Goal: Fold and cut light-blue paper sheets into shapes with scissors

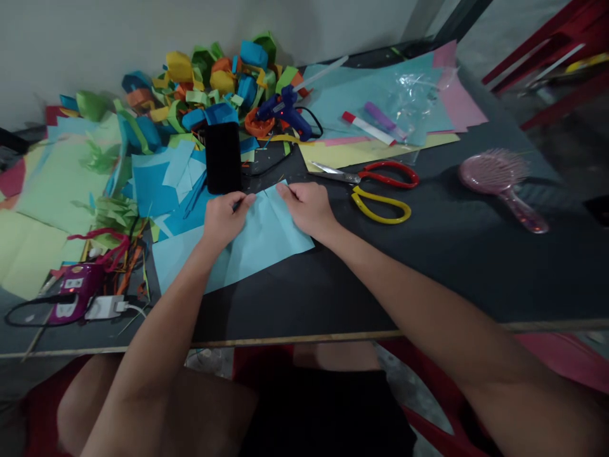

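Observation:
A light blue paper sheet lies on the dark table in front of me. My left hand pinches its upper edge near the middle, fingers closed on the paper. My right hand presses and pinches the same edge a little to the right. A black phone stands just beyond the paper, close to my left fingers.
Red-and-yellow scissors lie right of my hand. Behind are a blue glue gun, a heap of coloured paper scraps, markers on paper sheets and a pink hairbrush. A purple device with cables sits at left.

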{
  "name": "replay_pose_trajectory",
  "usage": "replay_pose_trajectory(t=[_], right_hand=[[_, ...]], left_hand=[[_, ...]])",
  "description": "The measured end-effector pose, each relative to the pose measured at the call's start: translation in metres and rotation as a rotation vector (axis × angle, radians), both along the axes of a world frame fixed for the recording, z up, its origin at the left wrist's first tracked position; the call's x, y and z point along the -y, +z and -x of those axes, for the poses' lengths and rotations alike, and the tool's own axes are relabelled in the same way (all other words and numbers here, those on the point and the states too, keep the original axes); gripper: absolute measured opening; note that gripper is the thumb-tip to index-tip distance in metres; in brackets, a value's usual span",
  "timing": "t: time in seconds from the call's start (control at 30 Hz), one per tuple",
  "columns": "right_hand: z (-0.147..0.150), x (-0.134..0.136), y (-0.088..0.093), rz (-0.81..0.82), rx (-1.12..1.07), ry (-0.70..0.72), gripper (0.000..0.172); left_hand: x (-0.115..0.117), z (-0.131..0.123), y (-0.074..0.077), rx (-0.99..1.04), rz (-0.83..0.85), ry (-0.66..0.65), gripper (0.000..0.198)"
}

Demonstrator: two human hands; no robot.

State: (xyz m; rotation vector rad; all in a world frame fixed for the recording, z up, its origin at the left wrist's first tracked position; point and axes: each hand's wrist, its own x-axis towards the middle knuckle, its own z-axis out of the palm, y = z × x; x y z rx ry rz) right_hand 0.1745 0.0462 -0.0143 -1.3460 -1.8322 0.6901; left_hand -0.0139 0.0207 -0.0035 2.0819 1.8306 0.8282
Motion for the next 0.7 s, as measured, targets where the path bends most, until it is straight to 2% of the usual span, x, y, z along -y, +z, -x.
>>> replay_pose_trajectory(t=[0.27,0.5,0.63,0.7], right_hand=[[-0.0013,-0.0040,-0.0036,0.032,0.003,0.026,0.057],[-0.0013,-0.0035,0.0001,0.034,-0.003,0.021,0.057],[-0.0026,-0.0031,-0.0025,0.092,-0.107,0.032,0.059],[-0.0041,-0.0027,-0.0035,0.143,-0.187,0.088,0.061]], left_hand=[[-0.0006,0.0009,-0.0039,0.045,0.009,0.010,0.039],[-0.0020,-0.0002,-0.0057,0.073,0.011,0.004,0.040],[-0.0009,-0.0002,-0.0050,0.084,0.014,0.007,0.040],[-0.0003,0.0013,-0.0038,0.094,0.003,0.023,0.039]])
